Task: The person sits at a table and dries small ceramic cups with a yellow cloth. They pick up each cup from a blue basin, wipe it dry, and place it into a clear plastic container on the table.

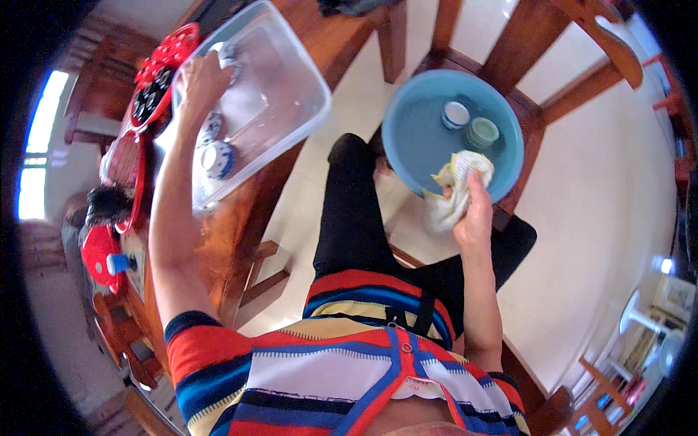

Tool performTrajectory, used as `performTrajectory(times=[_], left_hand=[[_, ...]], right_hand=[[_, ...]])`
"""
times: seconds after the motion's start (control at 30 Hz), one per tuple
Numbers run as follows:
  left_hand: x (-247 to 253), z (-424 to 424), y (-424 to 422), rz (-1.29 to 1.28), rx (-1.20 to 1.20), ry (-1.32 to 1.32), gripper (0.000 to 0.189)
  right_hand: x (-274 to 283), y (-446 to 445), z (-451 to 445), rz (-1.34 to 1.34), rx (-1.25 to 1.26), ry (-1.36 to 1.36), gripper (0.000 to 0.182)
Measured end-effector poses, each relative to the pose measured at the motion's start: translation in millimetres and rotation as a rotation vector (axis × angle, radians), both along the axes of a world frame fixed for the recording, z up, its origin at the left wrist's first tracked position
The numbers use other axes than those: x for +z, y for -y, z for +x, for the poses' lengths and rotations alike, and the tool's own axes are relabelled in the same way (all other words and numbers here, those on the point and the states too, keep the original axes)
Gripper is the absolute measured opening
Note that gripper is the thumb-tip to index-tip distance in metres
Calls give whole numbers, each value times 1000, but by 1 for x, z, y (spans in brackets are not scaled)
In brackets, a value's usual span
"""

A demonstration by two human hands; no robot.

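Observation:
My left hand (204, 82) reaches over the near-left wall of a clear plastic bin (267, 98), its fingers at a small white and blue cup (223, 52); whether they grip it is unclear. Two more patterned cups, one of them a blue and white cup (218, 159), lie in the bin along its left side. My right hand (473, 212) holds a bunched white and yellow cloth (463, 174) over the near rim of a blue plastic basin (401, 131). In the basin's water stand a white and blue cup (455, 115) and a pale green cup (482, 133).
The bin rests on a wooden table (218, 250). The basin sits on a wooden chair (531, 141) in front of my knees. Red dotted fabric (169, 52), a red-rimmed mesh basket (124, 163) and a blue-capped item (117, 264) lie along the table's left.

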State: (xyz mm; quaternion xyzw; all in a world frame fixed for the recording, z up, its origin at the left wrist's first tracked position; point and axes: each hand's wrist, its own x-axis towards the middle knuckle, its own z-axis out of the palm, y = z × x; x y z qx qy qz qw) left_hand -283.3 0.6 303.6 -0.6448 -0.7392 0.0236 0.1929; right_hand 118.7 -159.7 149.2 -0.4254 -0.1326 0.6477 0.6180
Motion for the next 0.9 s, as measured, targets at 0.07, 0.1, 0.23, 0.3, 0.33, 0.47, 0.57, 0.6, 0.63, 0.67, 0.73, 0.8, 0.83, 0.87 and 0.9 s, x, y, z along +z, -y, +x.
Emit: performTrajectory(times=[0.07,0.1,0.23,0.3,0.33,0.47,0.57,0.6,0.63,0.67,0.73,0.8,0.83,0.87,0.9], left_hand=[[8,43,1,53,-168,32,45],[10,60,-1,61,-334,169,42],[2,167,-4,-60,-753,291,35],[-3,236,-1,-341,-714,227,30],[-52,231,-14,23,-1121,185,28],[-89,313,-19,-658,-741,140,34],[-173,309,-46,-533,-738,365,46],[-197,308,-54,-519,-705,406,52],[-219,309,-60,-508,-674,447,59],[-235,310,-65,-494,-645,484,66],[-251,313,-64,-399,-686,508,64],[-265,318,-65,-342,-673,507,66],[-272,321,-65,-333,-643,493,68],[-278,322,-66,-323,-610,479,70],[-279,326,-67,-369,-596,496,70]], right_hand=[[-2,0,2,-12,-11,-2,28],[0,0,1,-29,-24,2,29],[-2,4,4,-17,18,-15,30],[-3,7,7,-7,-1,10,32],[-2,5,4,-5,25,-5,34],[-2,4,5,-35,-35,16,37],[-13,2,12,-84,-22,34,37],[-11,3,12,-93,-43,42,36],[-14,5,15,-102,-48,47,36],[-19,7,18,-108,-54,51,36],[-26,10,22,-134,-85,40,35],[-32,11,21,-176,-108,12,34],[-36,12,22,-171,-101,7,33],[-41,13,22,-166,-92,1,33],[-44,14,23,-161,-84,0,32]])
